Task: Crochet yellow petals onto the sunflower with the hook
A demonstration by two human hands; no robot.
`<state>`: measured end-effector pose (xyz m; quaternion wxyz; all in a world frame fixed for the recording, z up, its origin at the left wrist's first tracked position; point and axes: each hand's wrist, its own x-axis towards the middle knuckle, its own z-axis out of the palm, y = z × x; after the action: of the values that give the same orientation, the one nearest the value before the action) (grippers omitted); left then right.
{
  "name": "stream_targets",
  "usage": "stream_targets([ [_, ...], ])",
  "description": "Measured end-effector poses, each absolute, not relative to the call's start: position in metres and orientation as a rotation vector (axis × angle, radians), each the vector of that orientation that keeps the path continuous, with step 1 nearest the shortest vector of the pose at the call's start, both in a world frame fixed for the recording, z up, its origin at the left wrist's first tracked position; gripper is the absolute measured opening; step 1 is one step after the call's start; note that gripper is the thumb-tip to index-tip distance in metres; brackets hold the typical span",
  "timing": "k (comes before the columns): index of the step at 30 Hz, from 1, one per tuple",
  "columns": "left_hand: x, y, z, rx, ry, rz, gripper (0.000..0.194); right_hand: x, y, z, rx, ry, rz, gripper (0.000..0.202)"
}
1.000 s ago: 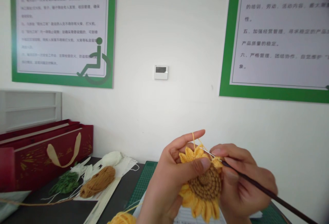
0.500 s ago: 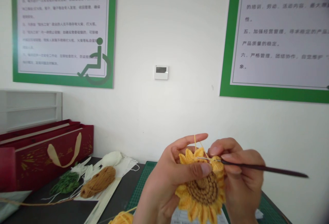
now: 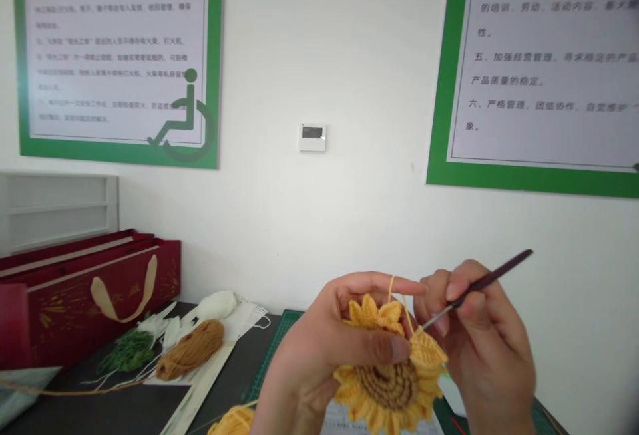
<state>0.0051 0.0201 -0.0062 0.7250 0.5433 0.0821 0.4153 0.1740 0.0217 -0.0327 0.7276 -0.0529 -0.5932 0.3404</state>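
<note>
My left hand [image 3: 344,335] pinches a crocheted sunflower [image 3: 387,382] with yellow petals and a brown centre, its thumb lying across the front. A yellow strand [image 3: 392,287] loops over the raised index finger and runs down to the petals. In my right hand [image 3: 486,335] is a crochet hook [image 3: 499,270] with a dark handle, slanting up to the right. The metal end points down at the top of a yellow petal at the flower's right, where the strand meets it.
Dark red gift bags [image 3: 100,308] stand on the left of the table. Beside them lie green yarn [image 3: 127,350], brown yarn [image 3: 192,348] and white yarn [image 3: 217,305]. Yellow yarn [image 3: 233,420] sits at the bottom, near a green cutting mat [image 3: 272,348] and printed paper [image 3: 335,420].
The hook has swung from nearly level to slanting steeply up to the right. My right hand has turned with it, and my left index finger has come down a little.
</note>
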Motion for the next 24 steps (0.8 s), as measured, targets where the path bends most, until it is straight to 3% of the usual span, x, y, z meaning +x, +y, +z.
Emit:
stream_targets([
  [6,0.006,0.015,-0.006,1.299,0.224,1.135,0.042,0.164,0.024,-0.032,-0.190,-1.237,1.024,0.024],
  [16,0.018,0.002,-0.002,1.206,0.385,1.282,0.049,0.166,0.026,-0.034,-0.171,-1.240,0.940,0.021],
  [24,0.017,0.009,-0.008,1.296,0.354,1.190,0.055,0.164,0.025,-0.033,-0.192,-1.277,0.904,0.021],
])
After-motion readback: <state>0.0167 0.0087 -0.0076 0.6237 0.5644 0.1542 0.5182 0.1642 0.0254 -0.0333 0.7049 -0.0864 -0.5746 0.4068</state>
